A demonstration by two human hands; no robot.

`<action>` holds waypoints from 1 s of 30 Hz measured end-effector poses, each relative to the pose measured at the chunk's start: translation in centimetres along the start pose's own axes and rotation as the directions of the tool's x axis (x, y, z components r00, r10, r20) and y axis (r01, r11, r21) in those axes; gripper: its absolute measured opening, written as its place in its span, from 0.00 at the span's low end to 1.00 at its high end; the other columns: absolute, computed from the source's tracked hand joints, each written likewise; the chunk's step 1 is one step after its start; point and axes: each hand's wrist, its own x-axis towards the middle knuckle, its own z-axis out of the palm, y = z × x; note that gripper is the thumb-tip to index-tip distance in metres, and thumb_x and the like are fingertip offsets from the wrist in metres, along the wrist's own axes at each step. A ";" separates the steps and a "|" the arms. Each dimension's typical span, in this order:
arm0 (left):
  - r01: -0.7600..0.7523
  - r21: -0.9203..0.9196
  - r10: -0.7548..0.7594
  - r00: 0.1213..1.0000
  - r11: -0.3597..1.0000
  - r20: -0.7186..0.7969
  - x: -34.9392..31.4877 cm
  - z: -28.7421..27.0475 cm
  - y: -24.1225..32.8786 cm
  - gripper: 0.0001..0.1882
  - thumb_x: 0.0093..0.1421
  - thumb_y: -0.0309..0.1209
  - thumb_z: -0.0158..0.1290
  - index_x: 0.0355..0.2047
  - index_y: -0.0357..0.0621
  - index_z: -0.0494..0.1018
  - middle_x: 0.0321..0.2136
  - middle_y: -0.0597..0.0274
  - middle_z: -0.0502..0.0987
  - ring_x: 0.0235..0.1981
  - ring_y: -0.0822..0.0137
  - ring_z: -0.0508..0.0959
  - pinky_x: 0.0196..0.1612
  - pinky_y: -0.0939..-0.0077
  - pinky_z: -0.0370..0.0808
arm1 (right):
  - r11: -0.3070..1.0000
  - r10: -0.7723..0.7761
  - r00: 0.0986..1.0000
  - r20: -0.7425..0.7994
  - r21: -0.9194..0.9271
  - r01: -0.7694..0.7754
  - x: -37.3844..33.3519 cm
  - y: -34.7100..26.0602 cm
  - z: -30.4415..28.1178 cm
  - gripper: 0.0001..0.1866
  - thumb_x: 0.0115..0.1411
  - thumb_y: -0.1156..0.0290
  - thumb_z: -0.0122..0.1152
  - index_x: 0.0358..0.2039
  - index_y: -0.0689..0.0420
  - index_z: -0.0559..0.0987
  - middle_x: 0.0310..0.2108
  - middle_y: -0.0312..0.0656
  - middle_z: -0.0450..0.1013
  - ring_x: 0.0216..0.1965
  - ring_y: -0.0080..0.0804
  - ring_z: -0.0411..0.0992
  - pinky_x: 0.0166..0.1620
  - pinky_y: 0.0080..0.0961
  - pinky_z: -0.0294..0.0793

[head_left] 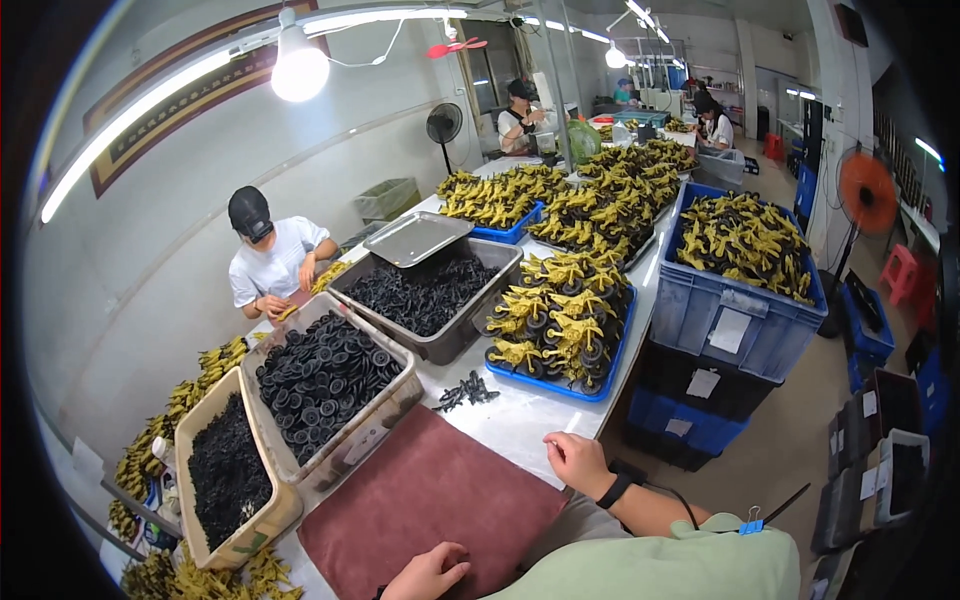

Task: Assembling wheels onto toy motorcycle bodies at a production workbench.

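Note:
A dark red cloth mat [430, 500] lies on the white table in front of me. My left hand [432, 574] rests at the mat's near edge, thumb and forefinger slightly apart, with nothing visible in it. Beyond the mat's right corner, at the table edge, my right hand [578, 462] is closed with its fingers curled; no object shows in it. A small heap of black plastic parts [466, 391] sits just past the mat. Farther right, a blue tray [592, 392] carries several yellow toy motorcycles [575, 335] with black wheels.
Left of the mat stand bins of black wheels [322, 385], small black pieces [228, 468] and black parts [425, 290]. A co-worker [268, 250] handles a yellow piece across the table. Stacked crates [735, 325] with yellow parts stand right, near an orange fan [866, 192].

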 end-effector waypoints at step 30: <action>0.145 -0.481 -0.285 0.930 0.865 -0.232 -5.7 -28.0 8.8 0.12 0.63 0.27 0.49 0.45 0.35 0.71 0.30 0.59 0.77 0.34 0.70 0.76 0.39 0.78 0.73 | 0.827 0.454 0.859 -0.237 0.472 -0.306 17.8 1.2 -31.9 0.08 0.61 0.75 0.54 0.40 0.57 0.76 0.24 0.33 0.71 0.24 0.19 0.70 0.28 0.15 0.71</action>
